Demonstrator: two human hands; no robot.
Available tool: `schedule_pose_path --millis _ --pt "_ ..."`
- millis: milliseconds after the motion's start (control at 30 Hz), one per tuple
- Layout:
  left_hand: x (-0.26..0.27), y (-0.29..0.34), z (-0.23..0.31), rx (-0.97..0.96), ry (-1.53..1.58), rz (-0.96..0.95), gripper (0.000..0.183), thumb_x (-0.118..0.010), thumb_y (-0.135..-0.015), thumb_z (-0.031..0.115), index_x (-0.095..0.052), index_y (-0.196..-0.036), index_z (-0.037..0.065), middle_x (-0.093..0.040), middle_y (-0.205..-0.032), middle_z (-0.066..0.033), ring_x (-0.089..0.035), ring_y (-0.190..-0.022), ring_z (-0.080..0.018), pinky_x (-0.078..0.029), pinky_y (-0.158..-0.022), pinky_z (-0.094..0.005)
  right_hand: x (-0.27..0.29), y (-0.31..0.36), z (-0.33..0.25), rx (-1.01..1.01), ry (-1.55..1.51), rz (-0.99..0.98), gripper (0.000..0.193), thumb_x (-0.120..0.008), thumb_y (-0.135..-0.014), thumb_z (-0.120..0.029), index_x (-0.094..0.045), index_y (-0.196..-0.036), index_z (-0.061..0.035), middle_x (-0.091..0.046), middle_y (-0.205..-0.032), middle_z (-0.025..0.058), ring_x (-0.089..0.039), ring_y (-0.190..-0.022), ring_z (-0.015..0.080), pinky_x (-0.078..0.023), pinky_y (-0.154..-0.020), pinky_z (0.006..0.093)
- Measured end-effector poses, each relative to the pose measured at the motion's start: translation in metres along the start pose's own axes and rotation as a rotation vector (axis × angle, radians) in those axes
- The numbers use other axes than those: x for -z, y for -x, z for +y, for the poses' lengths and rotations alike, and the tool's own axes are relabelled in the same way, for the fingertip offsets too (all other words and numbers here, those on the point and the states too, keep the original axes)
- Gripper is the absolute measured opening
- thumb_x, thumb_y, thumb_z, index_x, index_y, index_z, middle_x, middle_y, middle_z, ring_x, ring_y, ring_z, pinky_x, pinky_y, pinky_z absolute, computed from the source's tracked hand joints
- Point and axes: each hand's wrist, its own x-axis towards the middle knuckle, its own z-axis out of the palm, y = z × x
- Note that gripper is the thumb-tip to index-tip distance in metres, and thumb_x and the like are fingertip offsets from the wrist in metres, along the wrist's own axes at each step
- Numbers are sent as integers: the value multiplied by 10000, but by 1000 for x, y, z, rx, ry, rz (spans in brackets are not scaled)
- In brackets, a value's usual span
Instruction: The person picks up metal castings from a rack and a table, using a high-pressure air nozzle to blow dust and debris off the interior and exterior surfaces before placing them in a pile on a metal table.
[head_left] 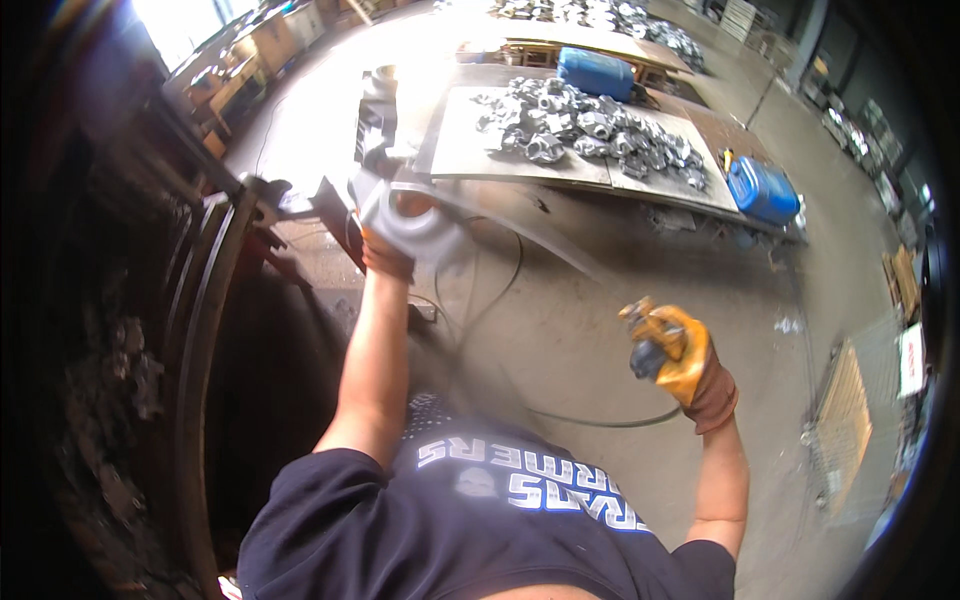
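Note:
My left hand (387,258), in an orange-brown work glove, is raised in front of a dark machine frame. It is closed on a grey metal casting (435,232) with a round opening, smeared by motion; the casting hides most of the fingers. Off to the right, my right hand (688,362) wears a yellow-orange glove with a brown cuff. Its fingers are curled round a small tool with a rounded black end (648,360), whose kind I cannot make out. Between the hands runs a pale blurred streak (540,232); what it is, I cannot tell.
Ahead stands a low table (460,160) with a heap of grey castings (590,130) and blue plastic jugs (765,190). At left rises a dark machine frame (200,330). A thin hose (620,424) loops over the floor. More castings (600,12) lie farther back.

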Motion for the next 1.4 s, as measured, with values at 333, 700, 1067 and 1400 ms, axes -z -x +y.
schedule_pose_path --millis 333,700,1067,1400 --pt "-61 -48 -91 110 759 -163 148 -658 -830 68 -568 -947 83 -545 -697 -1 -537 -594 -105 -450 -594 -256 13 -27 -5 -112 79 198 392 -749 -820 -120 -588 -1158 -7 -669 -917 55 -635 -803 149 -507 -762 278" --pt "-10 -119 -81 166 924 -150 115 -634 -836 41 -560 -901 99 -574 -674 -14 -585 -562 -108 -470 -538 -262 3 -116 -5 -182 385 22 331 -723 -862 -74 -600 -1157 14 -689 -1107 93 -631 -985 132 -494 -883 274" --pt "50 -167 -18 227 823 -123 56 -611 -869 94 -563 -895 106 -540 -625 7 -563 -498 -98 -436 -485 -254 12 -183 18 -229 -99 301 247 -709 -843 -57 -618 -1068 -7 -638 -1185 146 -633 -918 167 -533 -805 332" --pt "58 -174 -4 347 760 -62 54 -542 -925 100 -507 -900 134 -424 -656 60 -429 -570 -44 -377 -575 -220 2 -228 47 -130 95 133 290 -705 -875 -47 -591 -1138 -2 -645 -1178 130 -612 -838 98 -526 -692 236"
